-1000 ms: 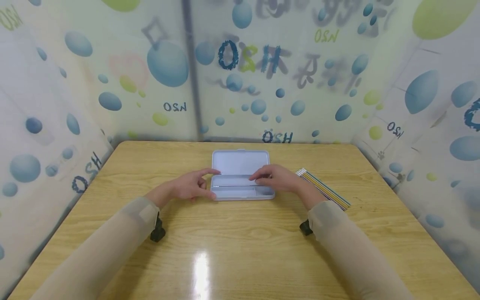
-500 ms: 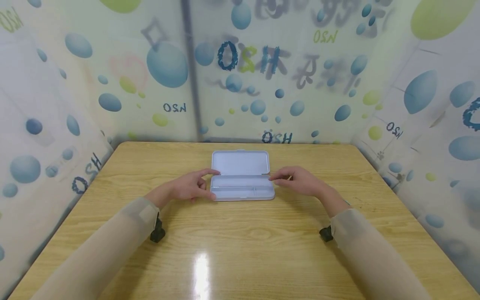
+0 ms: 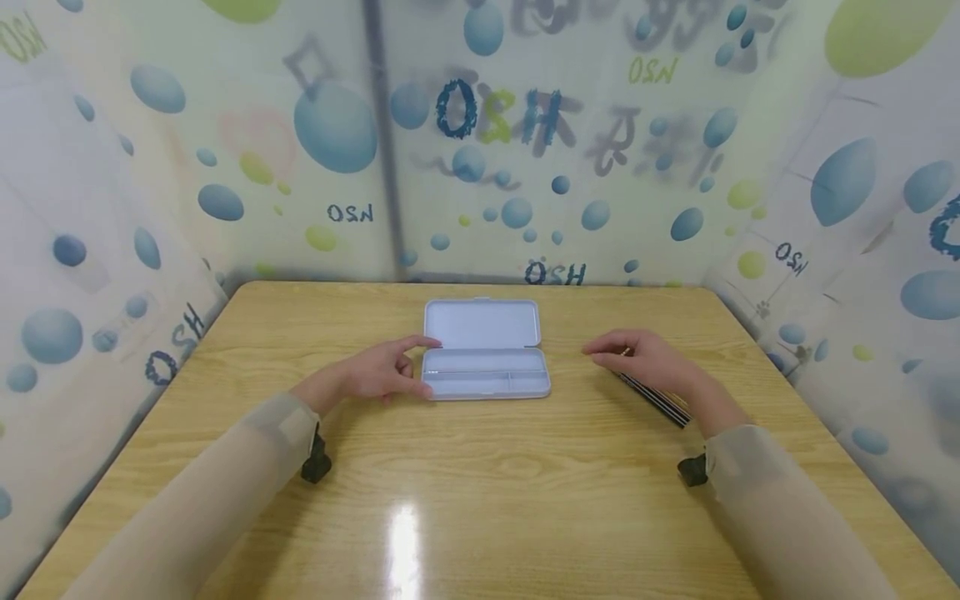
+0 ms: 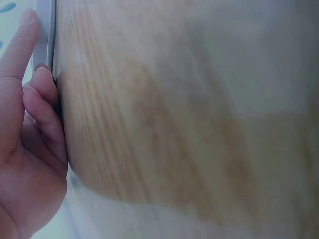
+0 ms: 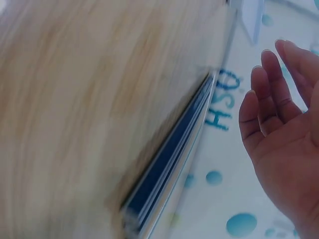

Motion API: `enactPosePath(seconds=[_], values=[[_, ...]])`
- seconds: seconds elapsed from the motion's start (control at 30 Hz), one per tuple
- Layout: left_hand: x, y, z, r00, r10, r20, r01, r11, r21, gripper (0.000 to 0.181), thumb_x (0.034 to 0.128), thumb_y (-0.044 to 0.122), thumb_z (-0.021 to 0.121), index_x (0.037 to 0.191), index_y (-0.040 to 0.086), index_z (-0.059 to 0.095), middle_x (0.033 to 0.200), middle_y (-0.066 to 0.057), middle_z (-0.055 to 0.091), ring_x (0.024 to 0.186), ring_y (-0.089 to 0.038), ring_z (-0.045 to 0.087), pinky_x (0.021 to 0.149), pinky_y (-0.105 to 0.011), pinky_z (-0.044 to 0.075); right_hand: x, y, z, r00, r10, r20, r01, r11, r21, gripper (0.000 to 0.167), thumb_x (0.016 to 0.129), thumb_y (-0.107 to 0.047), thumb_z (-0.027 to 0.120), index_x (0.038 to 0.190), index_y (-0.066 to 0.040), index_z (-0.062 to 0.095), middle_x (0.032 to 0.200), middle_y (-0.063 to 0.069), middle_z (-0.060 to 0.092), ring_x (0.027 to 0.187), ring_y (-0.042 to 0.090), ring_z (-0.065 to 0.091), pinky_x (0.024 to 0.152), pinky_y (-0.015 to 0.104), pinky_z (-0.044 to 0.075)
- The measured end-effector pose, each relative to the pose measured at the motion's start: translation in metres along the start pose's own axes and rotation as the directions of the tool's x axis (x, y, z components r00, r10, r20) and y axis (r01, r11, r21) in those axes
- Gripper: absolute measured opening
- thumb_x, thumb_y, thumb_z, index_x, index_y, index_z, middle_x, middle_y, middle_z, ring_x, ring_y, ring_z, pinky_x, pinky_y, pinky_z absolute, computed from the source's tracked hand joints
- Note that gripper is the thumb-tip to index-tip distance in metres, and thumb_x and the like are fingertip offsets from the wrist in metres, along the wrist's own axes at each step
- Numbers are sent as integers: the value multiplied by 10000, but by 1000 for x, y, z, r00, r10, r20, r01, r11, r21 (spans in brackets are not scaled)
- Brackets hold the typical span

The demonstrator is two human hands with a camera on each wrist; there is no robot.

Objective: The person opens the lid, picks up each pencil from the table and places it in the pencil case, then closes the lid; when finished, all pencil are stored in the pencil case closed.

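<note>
A pale blue pencil case (image 3: 487, 396) lies on the table with its lid (image 3: 482, 323) folded back, and nothing is seen in its compartments. My left hand (image 3: 375, 371) holds the case's left end, index finger at the hinge side and thumb at the front corner; the other fingers curl beneath, as the left wrist view also shows. To the right of the case, my right hand (image 3: 648, 360) hovers with loosely bent fingers, holding nothing. Several pencils (image 3: 660, 402) lie side by side below it, partly hidden by the hand; in the right wrist view the pencils (image 5: 174, 154) are blurred.
The wooden table (image 3: 480, 500) reaches back to a patterned curtain (image 3: 480, 208), which also hangs along both sides. A black wrist camera (image 3: 316, 461) sits below the left cuff, and another black wrist camera (image 3: 693, 470) below the right.
My right hand has moved right, from inside the case past its right end to above the pencils. The left hand and the case have stayed in place.
</note>
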State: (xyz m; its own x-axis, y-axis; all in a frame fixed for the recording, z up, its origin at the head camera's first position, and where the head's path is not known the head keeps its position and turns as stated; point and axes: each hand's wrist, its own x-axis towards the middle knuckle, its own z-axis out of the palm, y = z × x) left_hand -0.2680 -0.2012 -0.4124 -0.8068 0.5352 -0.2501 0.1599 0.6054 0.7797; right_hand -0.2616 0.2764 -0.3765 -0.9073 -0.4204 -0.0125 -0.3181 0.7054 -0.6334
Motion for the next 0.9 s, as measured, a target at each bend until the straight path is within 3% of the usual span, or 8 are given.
enactPosePath(seconds=[0.23,0.5,0.63,0.77,0.9], values=[[0,0,0,1000,1,3,-1,1000,2,889,964,375,875,1692,275,374,779,5,542,603,-154,473,568,-275,476,-11,26,-20,998,38,-44,-39,999,-7,297,1112,-321,680,1346,-173,788,1320,92,771,1079,221,667,877,335,561],[0,1,1,1000,-2,4,2,1000,-4,885,963,375,876,1689,290,378,790,3,550,617,-164,480,568,-276,475,-23,56,-39,993,110,-53,-112,993,-30,396,1129,-341,649,1454,-125,717,1442,149,716,1262,285,674,953,273,556],[1,0,0,1000,2,6,-2,1000,-7,891,965,383,872,1695,276,372,792,-2,547,621,-167,481,565,-281,475,-27,67,-45,989,138,-51,-141,989,-49,391,1131,-342,645,1452,-129,716,1434,151,716,1267,293,665,947,241,545],[1,-1,0,1000,2,11,-2,1000,-6,888,973,377,865,1698,256,367,790,-5,546,619,-160,478,566,-280,470,-31,75,-47,987,160,-10,-161,984,-77,403,1131,-358,641,1451,-124,712,1433,172,711,1251,320,665,980,372,566],[1,-1,0,1000,5,12,-5,1000,1,884,981,367,857,1701,242,360,786,-3,547,606,-150,476,567,-278,470,-35,80,-49,979,194,62,-189,978,-86,474,1128,-417,631,1507,-136,669,1504,196,664,1352,398,632,1066,550,556]])
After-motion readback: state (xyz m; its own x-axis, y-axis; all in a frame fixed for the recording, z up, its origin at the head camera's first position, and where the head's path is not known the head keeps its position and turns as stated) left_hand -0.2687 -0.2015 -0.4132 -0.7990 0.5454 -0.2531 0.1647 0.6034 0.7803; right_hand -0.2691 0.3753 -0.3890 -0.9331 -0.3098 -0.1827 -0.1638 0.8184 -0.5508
